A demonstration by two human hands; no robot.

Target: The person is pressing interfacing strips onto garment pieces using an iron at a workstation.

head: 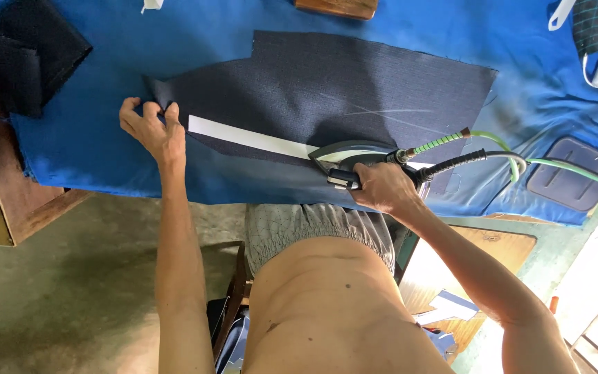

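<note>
A dark navy cut fabric piece (340, 86) lies flat on a blue-covered table (91, 145). Along its near edge runs a white strip (243, 136). My left hand (148, 126) pinches the fabric's left end, holding it down. My right hand (382, 187) grips the handle of a steam iron (347, 156), whose soleplate rests on the white strip near the fabric's near edge. A green hose (503, 143) and a black cable (455, 164) run from the iron's rear off to the right.
Folded dark cloth (25, 52) sits at the table's far left. A grey iron rest pad (572, 173) lies at the right. A wooden block (337, 7) sits at the far edge, and a checked cloth (593, 24) at the far right corner.
</note>
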